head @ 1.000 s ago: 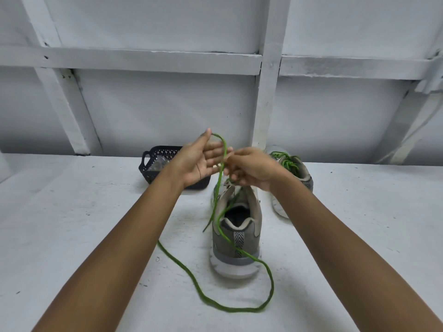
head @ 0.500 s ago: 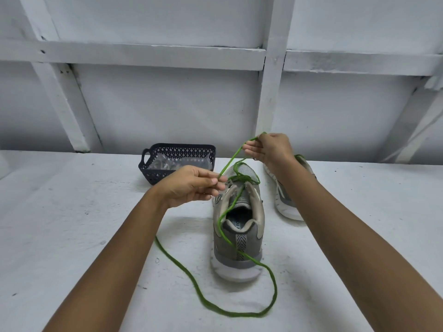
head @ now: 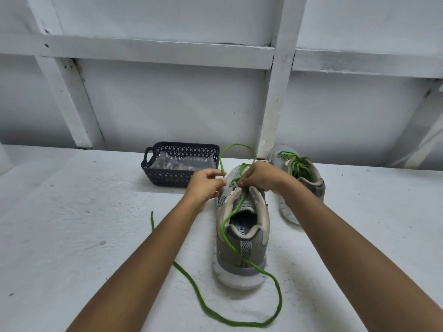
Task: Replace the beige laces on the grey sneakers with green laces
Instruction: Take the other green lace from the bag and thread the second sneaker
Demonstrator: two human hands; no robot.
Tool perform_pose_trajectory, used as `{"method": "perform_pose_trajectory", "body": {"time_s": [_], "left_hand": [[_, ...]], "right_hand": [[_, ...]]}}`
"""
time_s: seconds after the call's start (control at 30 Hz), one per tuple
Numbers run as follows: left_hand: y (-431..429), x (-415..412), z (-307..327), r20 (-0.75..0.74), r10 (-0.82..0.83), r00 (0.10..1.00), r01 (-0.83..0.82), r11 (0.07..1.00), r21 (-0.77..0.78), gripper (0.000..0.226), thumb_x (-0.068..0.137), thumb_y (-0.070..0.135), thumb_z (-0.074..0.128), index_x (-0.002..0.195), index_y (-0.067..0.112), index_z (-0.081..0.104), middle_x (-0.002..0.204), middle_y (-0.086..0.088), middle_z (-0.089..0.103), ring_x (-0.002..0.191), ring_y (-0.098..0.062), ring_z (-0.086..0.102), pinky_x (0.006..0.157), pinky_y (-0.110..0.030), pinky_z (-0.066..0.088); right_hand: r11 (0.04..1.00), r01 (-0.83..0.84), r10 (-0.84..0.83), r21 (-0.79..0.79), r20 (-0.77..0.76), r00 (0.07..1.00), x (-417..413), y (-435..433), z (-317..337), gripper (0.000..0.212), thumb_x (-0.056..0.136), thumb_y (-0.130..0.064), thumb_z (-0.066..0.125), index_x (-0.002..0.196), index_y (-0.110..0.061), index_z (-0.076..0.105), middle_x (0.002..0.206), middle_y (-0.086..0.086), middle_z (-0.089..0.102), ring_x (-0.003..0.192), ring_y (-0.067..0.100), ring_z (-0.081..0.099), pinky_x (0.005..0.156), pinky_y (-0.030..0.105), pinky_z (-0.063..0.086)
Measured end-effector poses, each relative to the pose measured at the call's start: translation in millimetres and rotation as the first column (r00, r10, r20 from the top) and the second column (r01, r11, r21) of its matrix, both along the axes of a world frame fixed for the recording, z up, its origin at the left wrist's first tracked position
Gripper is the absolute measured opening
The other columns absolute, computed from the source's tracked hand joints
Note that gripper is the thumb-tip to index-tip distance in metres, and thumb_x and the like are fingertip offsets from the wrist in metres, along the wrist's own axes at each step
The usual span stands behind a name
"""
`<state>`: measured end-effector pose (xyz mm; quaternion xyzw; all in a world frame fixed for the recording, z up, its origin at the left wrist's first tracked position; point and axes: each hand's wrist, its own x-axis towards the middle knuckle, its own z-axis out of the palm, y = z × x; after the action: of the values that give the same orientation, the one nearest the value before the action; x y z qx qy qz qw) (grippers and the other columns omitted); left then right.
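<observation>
Head view: my left hand (head: 206, 185), fingers curled, is pinching the green lace (head: 225, 226) just left of the near grey sneaker (head: 242, 250). My right hand (head: 261, 177), having dropped from its pull, is pinching it at the eyelets (head: 234, 186). Lacing is seemingly advancing one crossing.

Basket (head: 167, 176) behind-left of near sneaker (head: 257, 248), second sneaker (head: 314, 183) behind-right

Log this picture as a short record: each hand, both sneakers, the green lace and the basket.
left hand: pinches green lace beside near sneaker
right hand: fingers pinch the lace at near sneaker's eyelets
near sneaker: heel toward camera, partly laced
far sneaker: already laced in green
green lace: slack loops on table past the heel
basket: dark, clear plastic inside
</observation>
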<state>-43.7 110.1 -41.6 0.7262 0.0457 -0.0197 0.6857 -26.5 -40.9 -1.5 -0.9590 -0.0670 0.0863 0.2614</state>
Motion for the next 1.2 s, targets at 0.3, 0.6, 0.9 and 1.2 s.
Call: {"method": "perform_pose_trajectory", "body": {"time_s": [0.3, 0.6, 0.9, 1.2], "left_hand": [[-11, 10, -13, 0.044, 0.1, 0.994, -0.104, 0.992, 0.075, 0.006, 0.085, 0.005, 0.067, 0.09, 0.002, 0.069, 0.066, -0.002, 0.061, 0.057, -0.009, 0.054, 0.056, -0.021, 0.046], [-15, 11, -22, 0.072, 0.095, 0.993, -0.105, 0.982, 0.154, 0.006, 0.081, 0.007, 0.07, 0.081, 0.003, 0.074, 0.068, -0.002, 0.065, 0.067, -0.012, 0.057, 0.072, -0.028, 0.048], [-11, 2, -10, 0.093, -0.059, 0.994, 0.012, 0.896, 0.444, 0.031, 0.089, 0.02, 0.06, 0.062, 0.007, 0.068, 0.056, -0.002, 0.054, 0.054, -0.01, 0.047, 0.059, -0.026, 0.036], [-16, -35, 0, -0.061, -0.272, 0.96, 0.276, 0.903, 0.328, 0.047, 0.089, 0.032, 0.06, 0.131, 0.013, 0.052, 0.12, 0.009, 0.053, 0.107, -0.011, 0.053, 0.09, -0.023, 0.039]], "right_hand": [[0.987, 0.029, -0.028, 0.159, -0.006, 1.0, -5, -1, -6, 0.02, 0.086, -0.009, 0.064, 0.104, -0.007, 0.073, 0.081, 0.005, 0.062, 0.053, 0.004, 0.043, 0.036, 0.004, 0.031], [0.97, 0.052, -0.05, 0.236, -0.015, 0.999, -6, -3, -13, 0.021, 0.086, -0.005, 0.063, 0.105, -0.004, 0.071, 0.064, -0.005, 0.056, 0.031, -0.008, 0.043, 0.036, 0.006, 0.032], [0.967, 0.097, -0.101, 0.234, 0.003, 0.995, 0, 4, -29, 0.011, 0.083, -0.008, 0.066, 0.089, -0.008, 0.075, 0.071, 0.004, 0.063, 0.064, 0.008, 0.051, 0.07, 0.024, 0.042], [0.962, 0.095, -0.101, 0.255, 0.01, 0.995, -3, -2, -27, 0.023, 0.084, -0.005, 0.051, 0.063, -0.013, 0.052, 0.062, 0.004, 0.048, 0.055, 0.014, 0.041, 0.044, 0.021, 0.033]]}}
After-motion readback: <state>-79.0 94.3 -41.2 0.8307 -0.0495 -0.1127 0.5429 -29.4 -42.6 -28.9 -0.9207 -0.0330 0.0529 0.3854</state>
